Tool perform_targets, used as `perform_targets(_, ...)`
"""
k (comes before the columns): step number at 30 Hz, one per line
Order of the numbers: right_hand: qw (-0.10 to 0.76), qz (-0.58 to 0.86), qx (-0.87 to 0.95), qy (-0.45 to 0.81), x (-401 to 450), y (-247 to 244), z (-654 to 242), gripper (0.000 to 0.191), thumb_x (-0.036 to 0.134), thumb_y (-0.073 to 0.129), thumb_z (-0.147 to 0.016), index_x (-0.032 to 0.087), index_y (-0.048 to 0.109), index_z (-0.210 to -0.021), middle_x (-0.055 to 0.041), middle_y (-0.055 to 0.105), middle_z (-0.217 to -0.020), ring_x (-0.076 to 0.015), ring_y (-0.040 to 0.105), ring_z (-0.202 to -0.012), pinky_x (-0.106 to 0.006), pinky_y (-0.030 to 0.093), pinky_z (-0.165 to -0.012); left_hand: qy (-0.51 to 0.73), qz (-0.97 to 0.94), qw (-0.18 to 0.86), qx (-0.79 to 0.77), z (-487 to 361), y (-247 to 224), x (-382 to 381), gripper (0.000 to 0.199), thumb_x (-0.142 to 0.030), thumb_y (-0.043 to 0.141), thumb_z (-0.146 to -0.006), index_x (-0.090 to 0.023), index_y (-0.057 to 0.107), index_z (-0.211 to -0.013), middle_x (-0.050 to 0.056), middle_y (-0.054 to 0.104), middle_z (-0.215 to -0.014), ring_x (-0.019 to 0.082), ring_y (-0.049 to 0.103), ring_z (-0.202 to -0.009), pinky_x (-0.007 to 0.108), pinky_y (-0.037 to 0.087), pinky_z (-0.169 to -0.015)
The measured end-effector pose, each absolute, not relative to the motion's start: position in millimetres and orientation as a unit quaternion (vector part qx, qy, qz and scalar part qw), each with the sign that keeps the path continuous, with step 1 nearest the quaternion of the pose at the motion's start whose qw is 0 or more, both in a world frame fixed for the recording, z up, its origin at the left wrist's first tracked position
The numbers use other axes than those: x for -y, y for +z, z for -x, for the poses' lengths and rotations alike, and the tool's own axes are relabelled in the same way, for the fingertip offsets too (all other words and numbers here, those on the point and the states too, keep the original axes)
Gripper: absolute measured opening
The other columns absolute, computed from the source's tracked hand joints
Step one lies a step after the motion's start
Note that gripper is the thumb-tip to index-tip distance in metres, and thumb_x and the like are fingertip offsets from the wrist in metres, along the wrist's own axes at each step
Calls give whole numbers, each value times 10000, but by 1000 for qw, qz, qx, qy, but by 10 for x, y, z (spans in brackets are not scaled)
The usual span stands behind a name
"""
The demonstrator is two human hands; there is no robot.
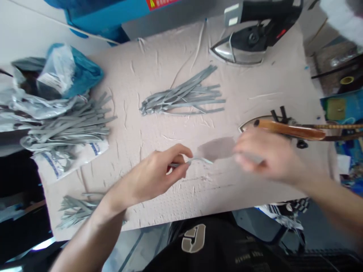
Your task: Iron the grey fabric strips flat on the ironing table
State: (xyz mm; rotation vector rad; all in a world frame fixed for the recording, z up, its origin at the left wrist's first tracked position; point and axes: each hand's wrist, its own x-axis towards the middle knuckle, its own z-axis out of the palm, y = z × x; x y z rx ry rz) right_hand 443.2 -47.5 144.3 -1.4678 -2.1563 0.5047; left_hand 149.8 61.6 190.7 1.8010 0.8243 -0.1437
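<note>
Black garment (224, 240): nearest the camera, below the desk (272, 81).
Left grip: left hand (155, 172) pinches one grey fabric strip (202, 159), thumb against forefinger.
Strip: above the desk, free end pointing right.
Right grip: right hand (263, 153) blurred, fingers curled near the wooden-handled iron (295, 130); cannot tell what it holds.
Good handling: steady pinch, strip untwisted, fingers clear of a possibly hot soleplate.

Left fingers (178, 150) pinched — forearms (92, 232) apart.
</note>
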Motion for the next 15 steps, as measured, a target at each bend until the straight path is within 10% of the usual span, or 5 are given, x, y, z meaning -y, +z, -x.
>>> perform_targets(6,388,517,651,398,181,1473,-3604,296,433,578,-970,178,637,-1109,-79,730,-1089,-188,661,-992,-337,521,-826,190,-668,618,-369,-2036,2207,-798,173,-205,598,-942,-164,654,-1101,-25,681,-638,82,569,-474,197,448,-443)
perform_targets(15,280,509,462,670,-13,1134,-3887,411,546,541,-951,160,682,-949,64,514,-527,-75,443,-474,-233,318,-494,341,-548,536,-545,-1345,1630,-849,195,-280,675,-906,-191,668,-1079,3,729,-748,72,557,-453,213,462,-462)
